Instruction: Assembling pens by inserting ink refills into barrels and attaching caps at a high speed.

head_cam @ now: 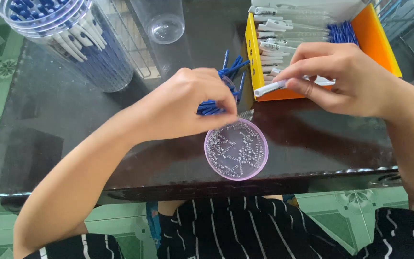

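Only 1 view, head-worn camera, looking steeply down, close above dark table [63,110], wearer's striped lap at bottom edge

My left hand [188,108] is knuckles up, fingers curled down with tips pinched together. My right hand [348,76] reaches in from the right, thumb and fingers pinched, forearm bare.

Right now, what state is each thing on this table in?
Round pink plastic lid: flat, holding small metal springs.
Orange cardboard box: open, holding white pen barrels.
Small clear cup: upright, empty.
Large clear cup: full of pens.
Left hand: pinching a spring.
Right hand: gripping a white pen barrel.
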